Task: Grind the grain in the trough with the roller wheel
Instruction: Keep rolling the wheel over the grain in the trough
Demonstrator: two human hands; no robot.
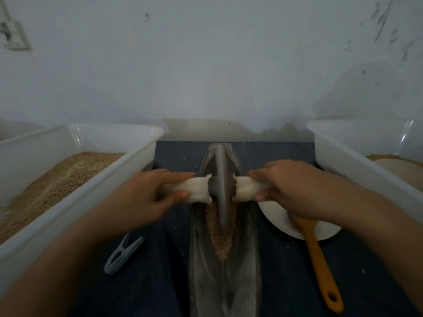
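Note:
A long grey metal trough (201, 271) runs away from me down the middle of a dark cloth. A grey roller wheel (221, 186) stands upright in it, towards the far half. Brownish grain (220, 241) lies in the groove just in front of the wheel. The wheel's axle sticks out on both sides, wrapped in white cloth. My left hand (142, 197) grips the left wrapped handle (196, 187). My right hand (295, 186) grips the right wrapped handle (246, 187).
A white tub (75, 202) of brown grain stands on the left; another white tub (357, 163) stands on the right. A white plate (281, 223) holds a brush with an orange handle (320, 264). A grey clip (122, 255) lies left of the trough. A wall is close behind.

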